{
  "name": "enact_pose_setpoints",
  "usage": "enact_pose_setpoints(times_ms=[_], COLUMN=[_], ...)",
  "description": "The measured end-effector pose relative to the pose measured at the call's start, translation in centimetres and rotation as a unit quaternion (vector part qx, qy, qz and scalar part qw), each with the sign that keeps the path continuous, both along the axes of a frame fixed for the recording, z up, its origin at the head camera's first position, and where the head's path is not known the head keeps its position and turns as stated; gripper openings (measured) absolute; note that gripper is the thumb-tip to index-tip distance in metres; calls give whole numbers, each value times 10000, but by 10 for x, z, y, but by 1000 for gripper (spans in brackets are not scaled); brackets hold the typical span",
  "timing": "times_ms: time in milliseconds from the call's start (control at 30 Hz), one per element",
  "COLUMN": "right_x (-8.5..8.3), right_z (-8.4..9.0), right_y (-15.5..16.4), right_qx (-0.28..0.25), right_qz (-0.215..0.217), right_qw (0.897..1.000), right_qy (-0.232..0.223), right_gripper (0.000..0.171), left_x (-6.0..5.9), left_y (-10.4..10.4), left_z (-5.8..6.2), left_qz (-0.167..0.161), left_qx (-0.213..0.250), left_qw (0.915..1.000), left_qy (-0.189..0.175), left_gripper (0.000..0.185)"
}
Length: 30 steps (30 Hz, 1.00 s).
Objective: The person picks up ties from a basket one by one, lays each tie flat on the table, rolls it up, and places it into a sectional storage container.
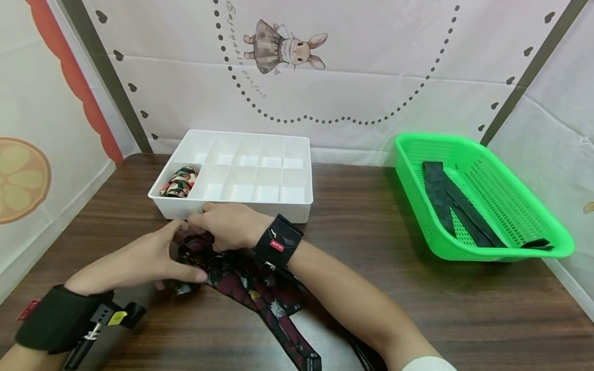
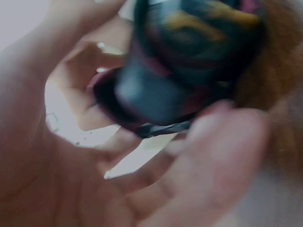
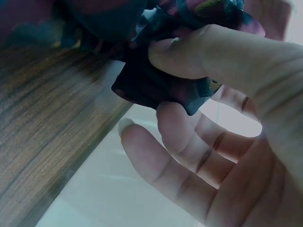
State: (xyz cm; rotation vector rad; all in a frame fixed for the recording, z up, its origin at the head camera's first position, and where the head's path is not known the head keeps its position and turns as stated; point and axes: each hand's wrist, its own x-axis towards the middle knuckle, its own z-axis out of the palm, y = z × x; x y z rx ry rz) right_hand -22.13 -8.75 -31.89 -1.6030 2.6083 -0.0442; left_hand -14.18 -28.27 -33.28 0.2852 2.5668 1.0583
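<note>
The person's right hand (image 1: 232, 226) pinches a dark floral necktie (image 1: 252, 288) between thumb and fingers; the left hand (image 1: 158, 257) curls round its bunched end. From there the tie's long axis slants over the table (image 1: 371, 226), its loose length pointing between 4 and 5 o'clock. At 1 o'clock sits a white divided box (image 1: 278, 210), a patterned roll (image 1: 180, 183) in its 8 o'clock compartment. Near 3 o'clock, a green basket (image 1: 501, 196) holds black strips (image 1: 436, 193).
</note>
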Motion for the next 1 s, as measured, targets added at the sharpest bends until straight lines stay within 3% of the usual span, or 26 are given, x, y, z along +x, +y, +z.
enact_pose_setpoints(times_ms=[67, 167, 433, 533, 633, 800, 867, 1000], right_x=[0, 1, 9, 9, 7, 3, 3, 3], right_z=[0, 1, 2, 4, 13, 24, 23, 17], right_y=[0, 0, -2, 0, 6, 14, 13, 9], right_qx=[32, 149, 518, 562, 515, 218, 208, 274], right_qz=[-15, 27, 108, 37, 89, 27, -27, 51], right_qw=[10000, 9998, 9983, 9984, 9975, 9945, 9938, 9915], right_qy=[19, 132, 248, 28, -476, -1025, -1091, -1268], right_gripper=[42, 41, 27, 22, 25, 27, 27, 30], left_x=[0, -2, -5, -6, -12, -23, -21, -11], left_y=[1, 3, -1, -1, 0, 5, 9, 16], left_z=[0, -1, -2, -6, -19, -41, -40, -26], left_qz=[-93, 29, 154, 195, 98, -52, -10, 96], left_qx=[62, 93, 660, 801, 676, -143, -421, -532], left_qw=[9999, 9999, 9964, 9954, 9974, 9989, 9978, 9976], left_qy=[-13, 33, -507, -493, -217, 447, 510, 428], left_gripper=[95, 92, 61, 51, 49, 58, 59, 55])
